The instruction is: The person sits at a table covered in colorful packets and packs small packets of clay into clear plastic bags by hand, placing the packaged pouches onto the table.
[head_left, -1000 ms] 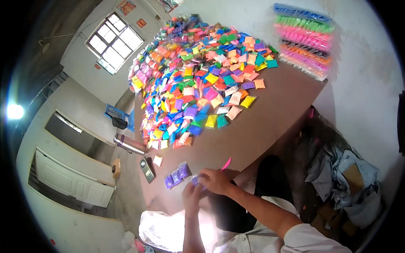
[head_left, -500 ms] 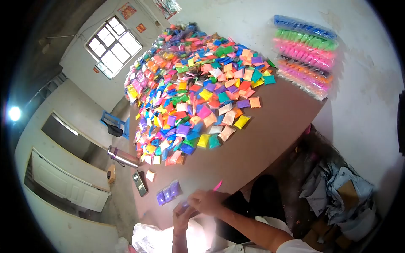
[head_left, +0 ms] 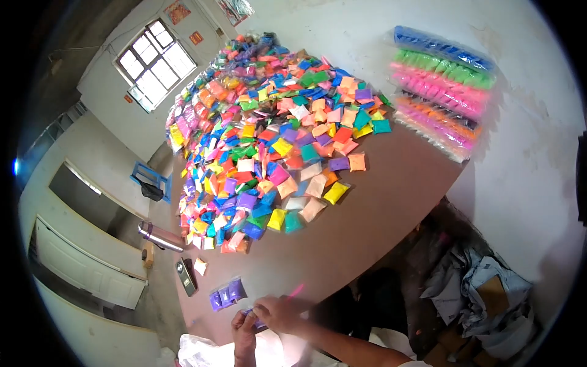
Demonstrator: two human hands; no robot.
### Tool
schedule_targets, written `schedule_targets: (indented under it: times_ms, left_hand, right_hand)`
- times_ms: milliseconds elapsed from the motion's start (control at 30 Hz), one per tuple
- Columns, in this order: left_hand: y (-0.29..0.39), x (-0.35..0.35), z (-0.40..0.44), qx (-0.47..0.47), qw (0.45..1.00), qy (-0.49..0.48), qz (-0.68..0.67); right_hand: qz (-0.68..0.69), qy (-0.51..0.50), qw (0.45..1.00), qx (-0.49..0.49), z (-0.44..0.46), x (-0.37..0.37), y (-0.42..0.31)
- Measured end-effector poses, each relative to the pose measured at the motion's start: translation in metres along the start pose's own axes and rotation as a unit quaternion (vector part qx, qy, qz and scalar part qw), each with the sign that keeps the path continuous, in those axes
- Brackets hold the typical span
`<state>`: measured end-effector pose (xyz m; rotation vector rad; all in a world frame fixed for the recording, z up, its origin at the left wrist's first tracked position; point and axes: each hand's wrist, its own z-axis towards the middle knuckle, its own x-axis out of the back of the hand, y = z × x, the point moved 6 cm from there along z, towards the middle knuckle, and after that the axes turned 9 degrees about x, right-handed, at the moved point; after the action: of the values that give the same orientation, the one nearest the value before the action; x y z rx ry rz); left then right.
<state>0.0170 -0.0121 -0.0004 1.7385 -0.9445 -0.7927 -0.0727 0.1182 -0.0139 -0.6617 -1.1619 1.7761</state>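
Near the front edge of the brown table [head_left: 373, 211], my left hand [head_left: 244, 327] and my right hand [head_left: 276, 313] are together, their fingers closed on a small purple packet [head_left: 260, 325] that is mostly hidden by them. Just beyond, to the upper left, a joined strip of purple packets [head_left: 227, 294] lies flat on the table. A thin pink strip [head_left: 296, 290] lies close to my right hand, partly blurred.
A large heap of colourful small packets [head_left: 263, 147] covers the table's left and back. A steel flask [head_left: 160, 237], a dark phone-like device [head_left: 186, 276] and a pale packet [head_left: 200, 266] are at the left. Stacked colourful bags [head_left: 440, 85] stand by the wall.
The view has shifted, so the table, heap and purple strip sit lower and further left. My hands stay together at the packet, with the right hand's fingers slightly moved.
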Motion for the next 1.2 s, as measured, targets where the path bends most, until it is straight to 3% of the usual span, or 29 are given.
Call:
schedule_targets:
  times_ms: [200,467,533,633,833,1000,1200]
  left_hand:
    - [-0.005,0.007,0.004,0.003,0.998,0.029,-0.046]
    - [-0.019,0.021,0.010,-0.005,1.000,0.022,-0.012]
    - [-0.021,0.020,0.010,-0.002,1.000,0.025,-0.016]
    - [-0.015,0.021,0.009,-0.013,0.999,0.044,0.010]
    - [-0.012,0.014,0.010,-0.033,0.999,0.023,0.004]
    - [-0.002,0.010,0.008,-0.096,0.994,0.034,0.035]
    - [0.014,-0.006,0.009,-0.085,0.996,-0.003,0.032]
  right_hand:
    - [0.010,-0.026,0.999,-0.016,-0.004,-0.005,0.006]
    - [-0.020,-0.058,0.998,-0.029,-0.002,0.002,-0.006]
    - [0.004,-0.013,1.000,0.010,-0.001,0.003,-0.008]
    - [0.017,0.015,1.000,-0.009,-0.004,-0.001,-0.005]
    - [-0.043,0.044,0.998,0.011,-0.003,0.008,-0.020]
    - [-0.073,0.041,0.996,-0.013,-0.005,0.005,-0.021]
    - [-0.016,0.093,0.994,-0.060,-0.008,0.014,-0.023]
